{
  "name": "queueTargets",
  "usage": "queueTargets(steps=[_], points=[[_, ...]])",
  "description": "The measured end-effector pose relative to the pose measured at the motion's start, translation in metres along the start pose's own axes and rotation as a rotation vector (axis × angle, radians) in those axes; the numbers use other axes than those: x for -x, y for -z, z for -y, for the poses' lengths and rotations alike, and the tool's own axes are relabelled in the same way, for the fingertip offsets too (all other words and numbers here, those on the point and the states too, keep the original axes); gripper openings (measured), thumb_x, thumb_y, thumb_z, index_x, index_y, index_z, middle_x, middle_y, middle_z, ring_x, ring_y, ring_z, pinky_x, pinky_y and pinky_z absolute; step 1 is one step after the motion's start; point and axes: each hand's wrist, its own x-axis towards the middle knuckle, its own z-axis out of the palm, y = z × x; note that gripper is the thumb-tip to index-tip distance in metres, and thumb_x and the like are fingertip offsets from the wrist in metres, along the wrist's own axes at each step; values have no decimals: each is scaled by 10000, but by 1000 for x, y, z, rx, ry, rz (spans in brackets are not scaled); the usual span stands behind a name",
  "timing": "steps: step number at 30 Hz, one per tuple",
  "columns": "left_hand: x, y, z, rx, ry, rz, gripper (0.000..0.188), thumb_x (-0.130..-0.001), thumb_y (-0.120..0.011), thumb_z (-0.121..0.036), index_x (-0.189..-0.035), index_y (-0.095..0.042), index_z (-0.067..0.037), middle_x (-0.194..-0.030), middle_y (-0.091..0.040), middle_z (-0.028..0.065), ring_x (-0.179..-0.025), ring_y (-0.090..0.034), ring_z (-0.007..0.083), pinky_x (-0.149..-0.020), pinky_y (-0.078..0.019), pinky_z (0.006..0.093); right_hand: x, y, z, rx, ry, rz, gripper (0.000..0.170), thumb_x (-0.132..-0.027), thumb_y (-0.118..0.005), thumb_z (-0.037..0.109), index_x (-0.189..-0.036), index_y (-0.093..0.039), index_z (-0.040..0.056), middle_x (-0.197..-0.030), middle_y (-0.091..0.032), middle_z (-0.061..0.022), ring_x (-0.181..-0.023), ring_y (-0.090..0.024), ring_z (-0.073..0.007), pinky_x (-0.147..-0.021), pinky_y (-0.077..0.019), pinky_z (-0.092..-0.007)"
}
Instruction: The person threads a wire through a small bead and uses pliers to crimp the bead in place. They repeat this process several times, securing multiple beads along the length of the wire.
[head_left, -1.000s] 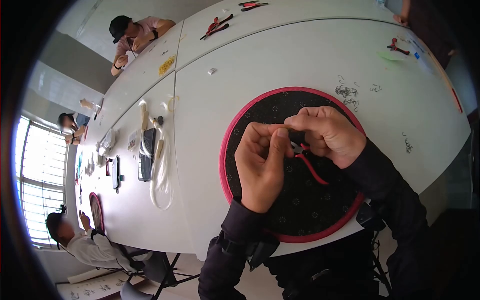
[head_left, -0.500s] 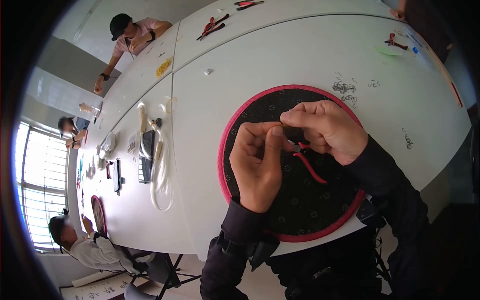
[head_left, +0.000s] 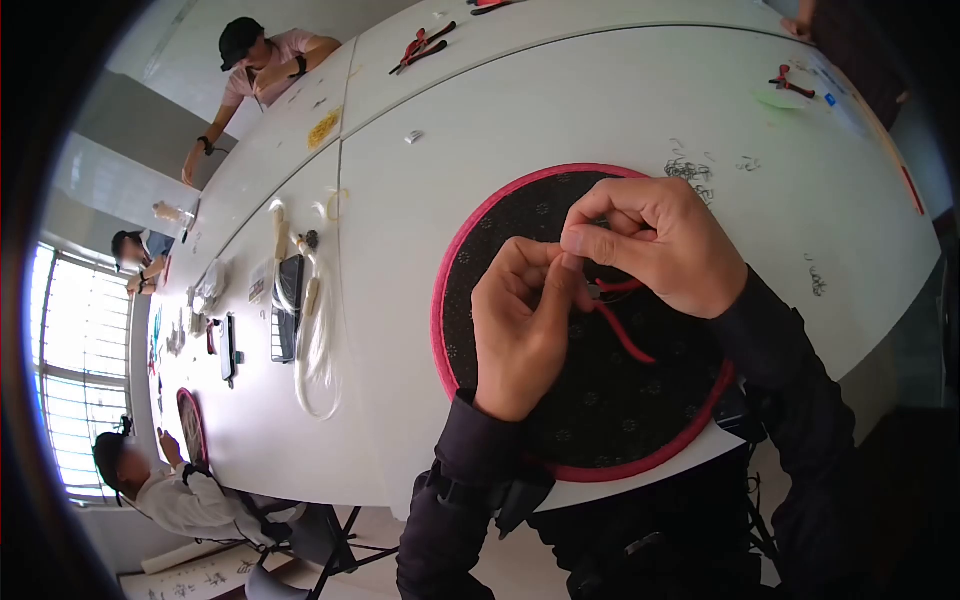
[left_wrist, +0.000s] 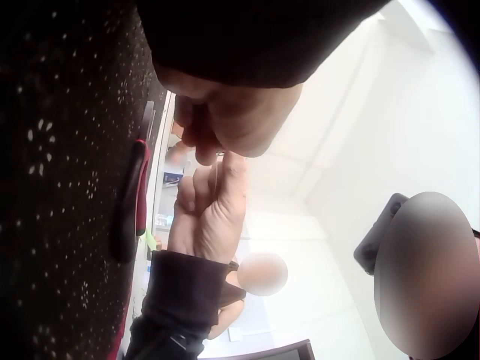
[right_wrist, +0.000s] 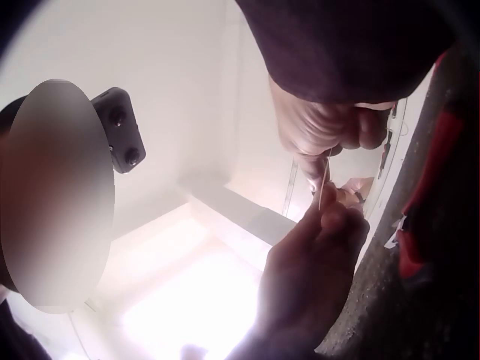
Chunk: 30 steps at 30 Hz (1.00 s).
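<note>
Over a round black mat with a pink-red rim (head_left: 447, 250), my two hands meet at the fingertips in the head view. My left hand (head_left: 522, 330) pinches between thumb and forefinger. Against its fingertips, my right hand (head_left: 665, 240) also pinches with thumb and forefinger. A thin pale strand (right_wrist: 324, 180) runs between both hands' fingers in the right wrist view; its ends are hidden by the fingers. Pliers with red handles (head_left: 626, 335) lie on the mat under the hands, their head partly covered by the fingers.
Small dark wire hooks (head_left: 686, 170) lie beyond the mat, with another little pile (head_left: 817, 285) at the right. Other pliers (head_left: 423, 48) rest farther back. A bundle of clear line (head_left: 318, 370) is at the left. Other people sit around the table (head_left: 400, 250).
My right hand has shifted slightly up and its forefinger is more visibly arched, with the fingertips still meeting the left hand's. A person across the table has stretched an arm out.
</note>
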Motion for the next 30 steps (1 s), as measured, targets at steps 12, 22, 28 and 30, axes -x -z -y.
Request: queueTargets(steps=[12,22,28,30], points=[[5,-2,1,66,-152,10,66,-1005,-562,-51,-1007,-534,9,-815,-629,61,-728,-606,83,-677,-490,226,-3,2,0,-539,-387,143,219,-932,-680,254,-862,-631,52,-557,-478,60,-450,-356,-6,-421,-253,-208],[6,-6,2,62,-206,-31,105,-1012,-566,-85,-1006,-532,14,-807,-626,71,-703,-596,90,-663,-474,221,-1,-3,0,-689,-460,190,241,-980,-600,285,-808,-536,129,-550,-356,105,-420,-253,6,-391,-199,-202],[5,-6,2,59,-220,-51,127,-1016,-570,-101,-1009,-545,24,-817,-634,82,-693,-594,93,-667,-471,221,1,-7,1,-656,-471,159,247,-986,-582,294,-808,-531,130,-557,-361,101,-428,-262,10,-393,-202,-196],[5,-6,2,55,-221,-59,128,-1016,-571,-101,-1010,-549,24,-821,-637,82,-693,-594,92,-668,-472,220,2,-8,-1,-663,-486,154,241,-988,-575,294,-819,-541,126,-569,-372,101,-430,-264,10,-391,-200,-195]])
